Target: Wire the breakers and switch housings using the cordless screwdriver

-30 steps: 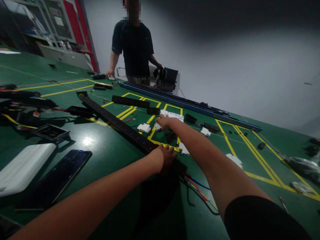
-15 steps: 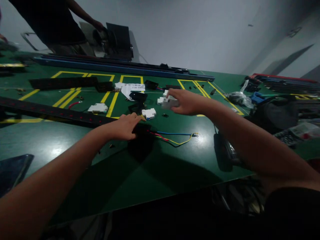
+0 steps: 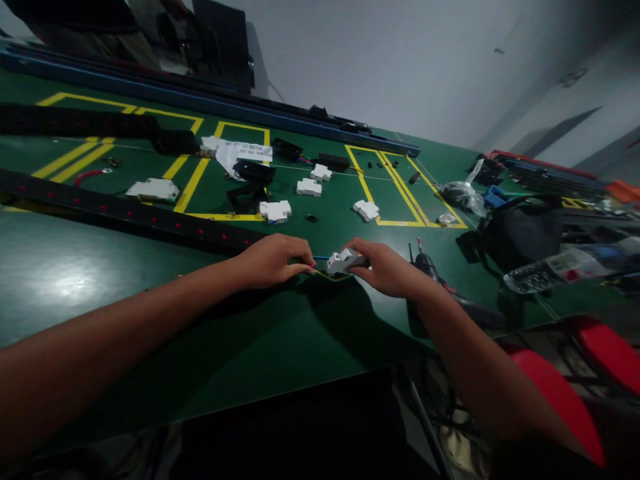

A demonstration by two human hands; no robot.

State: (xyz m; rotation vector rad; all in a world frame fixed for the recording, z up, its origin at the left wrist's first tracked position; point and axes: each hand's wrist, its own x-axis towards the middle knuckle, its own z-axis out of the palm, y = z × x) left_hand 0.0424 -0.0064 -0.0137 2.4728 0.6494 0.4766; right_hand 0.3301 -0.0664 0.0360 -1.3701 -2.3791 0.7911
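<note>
My left hand (image 3: 275,259) pinches a red wire at the right end of a long black strip with red dots (image 3: 145,217). The wire's tip shows just past the thumb and finger. My right hand (image 3: 385,267) grips a small white circuit breaker (image 3: 341,261) close beside it, its terminal openings facing left. Blue wire (image 3: 321,257) and yellow-green wire (image 3: 330,276) run from the left hand toward the breaker. Their far ends are hidden behind the breaker and right hand. Whether the red wire touches the breaker, I cannot tell.
Several white breakers, one of them a nearby breaker (image 3: 275,212), lie on the green table (image 3: 240,353). A power screwdriver (image 3: 450,287) lies to the right, near a plastic bottle (image 3: 545,270). Long blue rails (image 3: 200,100) line the back. Red stools (image 3: 555,400) stand below right.
My right hand has come back toward me with the breaker, down to the wires. My left hand has shifted from the strip's end to pinch a wire. The view has turned slightly.
</note>
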